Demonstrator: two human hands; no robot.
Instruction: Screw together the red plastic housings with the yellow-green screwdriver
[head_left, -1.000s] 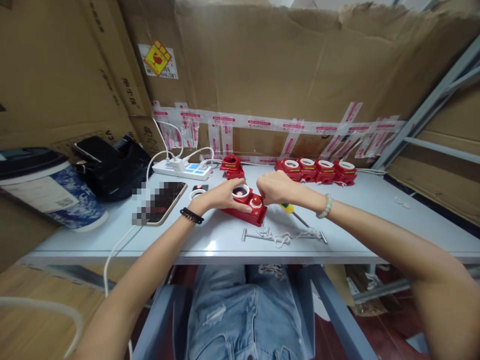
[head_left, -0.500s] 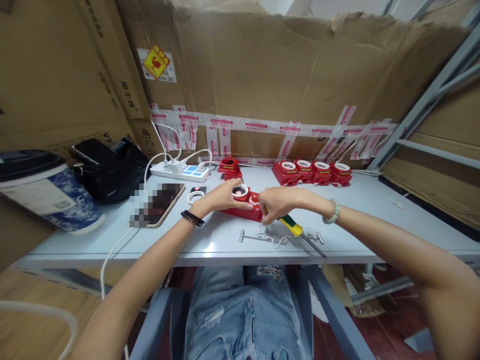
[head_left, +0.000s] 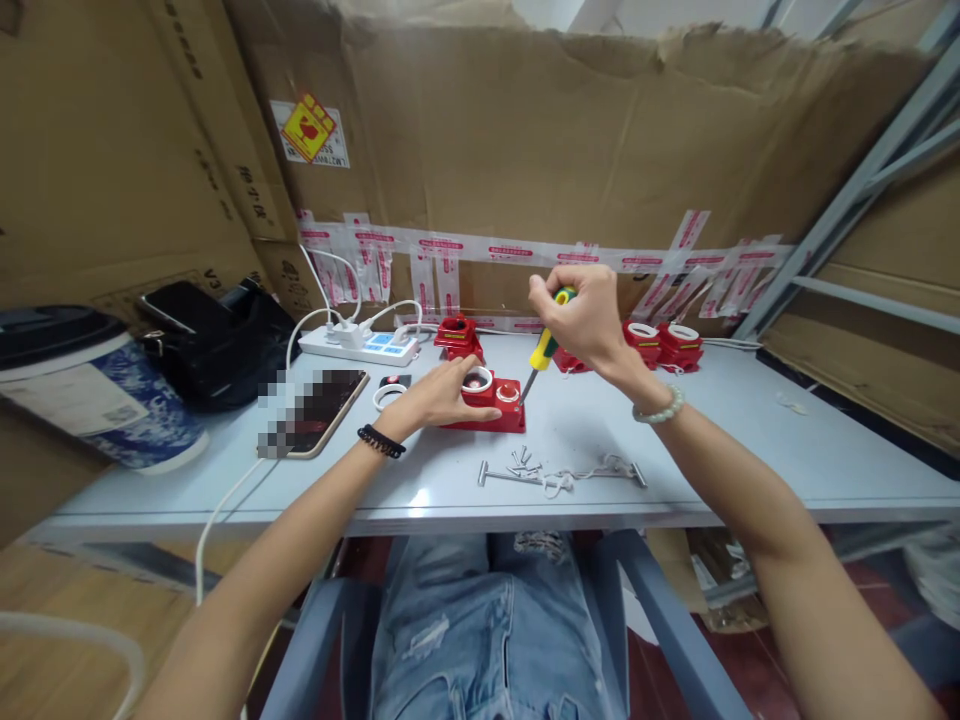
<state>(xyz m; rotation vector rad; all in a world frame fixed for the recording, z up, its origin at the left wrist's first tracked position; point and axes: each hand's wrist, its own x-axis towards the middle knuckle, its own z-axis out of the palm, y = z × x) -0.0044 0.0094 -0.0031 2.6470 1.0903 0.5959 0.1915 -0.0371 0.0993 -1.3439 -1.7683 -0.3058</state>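
My left hand [head_left: 448, 392] is closed on a red housing [head_left: 487, 424] with a white ring [head_left: 478, 380] on its top, holding it against the table. In my right hand [head_left: 581, 312] is a screwdriver [head_left: 543, 350] with a yellow and green handle, wrapped in the fingers. Its shaft slants down, and the tip meets the right end of the red housing, beside a round knob [head_left: 508, 391]. Several loose screws [head_left: 523, 463] lie in front of the housing. Near them are thin metal rods [head_left: 510, 477] with short crossbars and white string [head_left: 556, 484].
More red housings [head_left: 679, 345] stand at the back right, partly behind my right hand. Another red part [head_left: 457, 338] is behind the left hand. A phone [head_left: 315, 412], power strip [head_left: 360, 343], loose white ring [head_left: 388, 397], black bag [head_left: 225, 340] and large cup [head_left: 97, 390] occupy the left.
My right hand has risen from low beside the housing and turned the screwdriver upright, its tip now at the housing's right end. The left hand stays on the housing.
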